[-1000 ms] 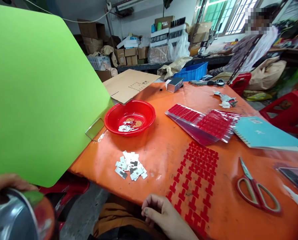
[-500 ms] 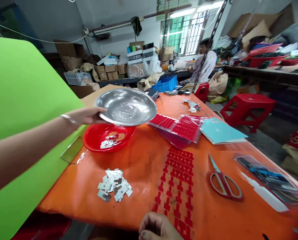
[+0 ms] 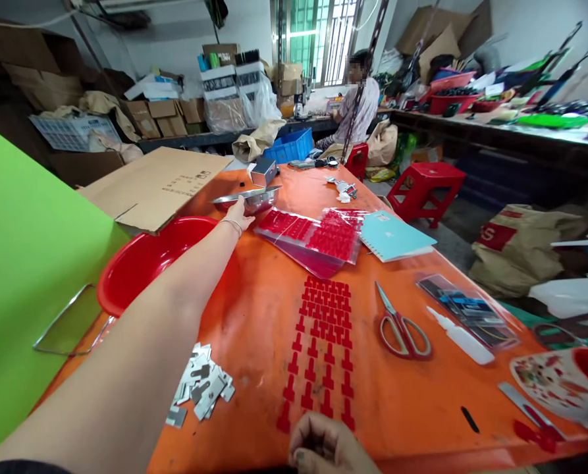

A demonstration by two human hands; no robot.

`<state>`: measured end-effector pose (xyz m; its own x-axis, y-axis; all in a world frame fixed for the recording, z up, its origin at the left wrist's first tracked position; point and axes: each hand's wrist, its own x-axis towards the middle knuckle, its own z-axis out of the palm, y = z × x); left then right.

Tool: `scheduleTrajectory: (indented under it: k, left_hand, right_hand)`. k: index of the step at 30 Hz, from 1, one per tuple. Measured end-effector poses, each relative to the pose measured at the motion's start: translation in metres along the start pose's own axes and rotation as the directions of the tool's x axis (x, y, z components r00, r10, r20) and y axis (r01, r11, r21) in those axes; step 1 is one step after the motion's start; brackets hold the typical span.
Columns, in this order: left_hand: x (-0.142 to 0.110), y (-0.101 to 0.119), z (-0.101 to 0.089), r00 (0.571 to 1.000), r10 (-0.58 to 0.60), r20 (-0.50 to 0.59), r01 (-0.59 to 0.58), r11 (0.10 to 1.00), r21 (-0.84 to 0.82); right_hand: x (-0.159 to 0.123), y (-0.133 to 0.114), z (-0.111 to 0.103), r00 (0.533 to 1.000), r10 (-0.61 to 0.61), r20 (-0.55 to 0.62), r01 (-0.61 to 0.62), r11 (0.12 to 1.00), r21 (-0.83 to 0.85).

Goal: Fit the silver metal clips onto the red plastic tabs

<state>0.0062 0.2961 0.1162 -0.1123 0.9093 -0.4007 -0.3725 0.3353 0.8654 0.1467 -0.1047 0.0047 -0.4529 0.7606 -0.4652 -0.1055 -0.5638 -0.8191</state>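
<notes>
At the far part of the table, my left hand point(image 3: 240, 214) grips the near rim of a shiny metal bowl point(image 3: 267, 197), which looks level and sits low at the tabletop. My left arm reaches across a red plastic basin point(image 3: 120, 280), hiding part of it. Below the forearm lies a pile of small silver metal plates point(image 3: 209, 388), partly covered by the arm. My right hand point(image 3: 326, 442) is curled closed at the table's near edge; what it holds, if anything, is hidden. Just beyond it, rows of red T-shaped pieces point(image 3: 327, 329) lie on the orange tabletop point(image 3: 254, 303).
Red sheets in clear plastic point(image 3: 313, 234) and a light blue notebook point(image 3: 397, 236) lie further back. To the right are scissors point(image 3: 403, 332), a white bottle point(image 3: 464, 339) and a patterned cup point(image 3: 555, 382). Cardboard point(image 3: 160, 178) borders the left. A person point(image 3: 360, 105) sits beyond the table.
My left hand has carried the metal bowl from above the red basin forward and down to the far table. The view has turned to the right. My right hand stays curled near the edge.
</notes>
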Motion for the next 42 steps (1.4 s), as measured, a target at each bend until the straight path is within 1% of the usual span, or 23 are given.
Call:
scheduleTrajectory:
  k: [2,4,6,7,8,9,10,12,13,14,16,18,19,20,22,25,27,30,33,35,37,39,42]
  left_hand:
    - [-0.014,-0.006,0.002,1.000,0.021,-0.004,-0.021,0.997,0.077]
    - [-0.040,-0.015,-0.004,0.999,0.022,0.027,-0.025,0.990,0.141]
    - [-0.078,-0.026,-0.021,0.993,0.037,0.111,-0.061,0.972,0.227]
    - [-0.101,-0.033,-0.034,0.981,0.050,0.186,-0.101,0.955,0.277]
    - [-0.125,-0.040,-0.051,0.934,0.097,0.345,-0.251,0.864,0.437]
    - [-0.150,-0.048,-0.070,0.867,0.123,0.483,-0.408,0.731,0.547]
    - [-0.175,-0.056,-0.091,0.804,0.113,0.584,-0.526,0.591,0.611]
    - [-0.221,-0.073,-0.135,0.699,0.026,0.715,-0.675,0.355,0.646]
    - [-0.240,-0.083,-0.156,0.673,-0.017,0.739,-0.706,0.284,0.649]
    - [-0.256,-0.093,-0.176,0.668,-0.064,0.742,-0.711,0.239,0.661]
    - [-0.278,-0.115,-0.207,0.656,-0.087,0.750,-0.726,0.201,0.658]
    - [-0.288,-0.136,-0.224,0.664,-0.077,0.744,-0.724,0.183,0.665]
    - [-0.290,-0.146,-0.227,0.672,-0.061,0.738,-0.720,0.176,0.671]
    - [-0.290,-0.154,-0.225,0.681,-0.045,0.731,-0.716,0.169,0.678]
    - [-0.287,-0.168,-0.213,0.703,-0.007,0.711,-0.701,0.156,0.696]
    - [-0.278,-0.181,-0.181,0.720,0.059,0.691,-0.692,0.119,0.712]
    - [-0.268,-0.188,-0.156,0.690,0.092,0.718,-0.723,0.074,0.686]
    - [-0.250,-0.196,-0.121,0.617,0.089,0.782,-0.785,-0.008,0.620]
    - [-0.231,-0.202,-0.095,0.556,0.086,0.827,-0.822,-0.088,0.562]
    - [-0.221,-0.206,-0.084,0.549,0.079,0.832,-0.822,-0.131,0.555]
    - [-0.214,-0.211,-0.078,0.572,0.059,0.818,-0.804,-0.160,0.573]
    - [-0.210,-0.216,-0.077,0.594,0.043,0.803,-0.785,-0.186,0.590]
    - [-0.209,-0.222,-0.080,0.590,0.054,0.805,-0.778,-0.226,0.586]
  right_hand:
    - [0.000,-0.003,0.002,1.000,0.022,-0.020,-0.022,1.000,-0.002]
    - [-0.001,-0.009,0.002,0.999,0.014,-0.041,-0.015,1.000,-0.019]
    - [-0.004,-0.020,-0.004,0.995,-0.048,-0.092,0.040,0.996,-0.084]
    - [-0.005,-0.026,-0.009,0.985,-0.101,-0.139,0.081,0.986,-0.144]
    - [-0.006,-0.032,-0.017,0.968,-0.161,-0.195,0.120,0.971,-0.206]
    - [-0.006,-0.036,-0.026,0.942,-0.225,-0.251,0.152,0.948,-0.279]
    - [-0.005,-0.040,-0.037,0.901,-0.291,-0.323,0.174,0.922,-0.346]
    - [-0.001,-0.043,-0.059,0.812,-0.386,-0.438,0.168,0.873,-0.458]
    - [0.001,-0.044,-0.069,0.776,-0.412,-0.478,0.147,0.854,-0.498]
    - [0.004,-0.044,-0.078,0.746,-0.433,-0.505,0.125,0.837,-0.533]
    - [0.012,-0.046,-0.090,0.699,-0.472,-0.538,0.059,0.787,-0.614]
    - [0.021,-0.050,-0.095,0.668,-0.522,-0.530,-0.022,0.699,-0.715]
    - [0.027,-0.053,-0.095,0.663,-0.547,-0.511,-0.069,0.635,-0.769]
    - [0.033,-0.056,-0.094,0.666,-0.565,-0.486,-0.115,0.566,-0.816]
    - [0.044,-0.063,-0.090,0.686,-0.581,-0.439,-0.187,0.442,-0.877]
    - [0.058,-0.069,-0.086,0.711,-0.575,-0.405,-0.240,0.343,-0.908]
    - [0.065,-0.071,-0.085,0.723,-0.562,-0.402,-0.265,0.313,-0.912]
    - [0.073,-0.073,-0.087,0.738,-0.535,-0.412,-0.310,0.273,-0.911]
    - [0.081,-0.076,-0.094,0.758,-0.503,-0.414,-0.328,0.255,-0.910]
    - [0.084,-0.079,-0.098,0.774,-0.480,-0.414,-0.331,0.250,-0.910]
    - [0.085,-0.078,-0.098,0.776,-0.477,-0.413,-0.336,0.243,-0.910]
    - [0.084,-0.075,-0.096,0.758,-0.507,-0.411,-0.340,0.230,-0.912]
    - [0.079,-0.065,-0.088,0.720,-0.568,-0.399,-0.339,0.214,-0.916]
